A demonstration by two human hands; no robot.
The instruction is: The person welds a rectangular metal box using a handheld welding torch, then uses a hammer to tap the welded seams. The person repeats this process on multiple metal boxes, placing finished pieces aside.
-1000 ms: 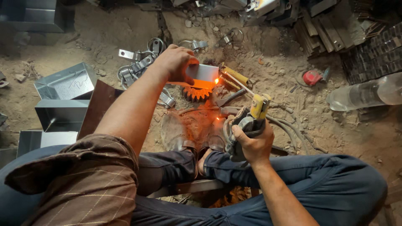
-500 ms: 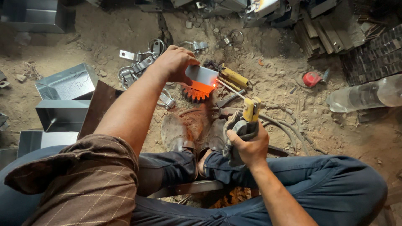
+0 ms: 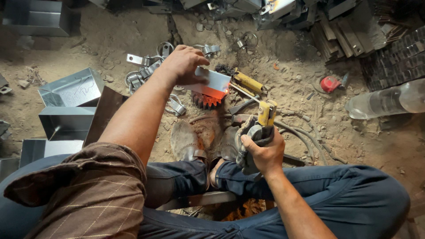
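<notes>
My left hand (image 3: 183, 64) grips a small flat sheet-metal piece (image 3: 211, 82) and holds it over a gear-shaped metal block (image 3: 204, 101) on the dirt floor. The piece's lower right edge glows orange. My right hand (image 3: 262, 152) is closed around a yellow-and-grey welding electrode holder (image 3: 264, 116), wrapped in a grey cloth. A thin rod (image 3: 245, 93) runs from the holder to the glowing edge. My two sandalled feet (image 3: 188, 140) rest on the ground just below the block.
Open sheet-metal boxes (image 3: 71, 90) are stacked at left. Metal clamps (image 3: 144, 66) lie behind my left hand. A yellow-handled tool (image 3: 249, 82), a red tape measure (image 3: 330, 84), a clear plastic bottle (image 3: 389, 101) and cables (image 3: 305, 139) lie at right.
The bright orange glow on the ground has faded to a small glow at the piece's edge. My right hand shifted slightly right with the holder; my left hand keeps the piece in place.
</notes>
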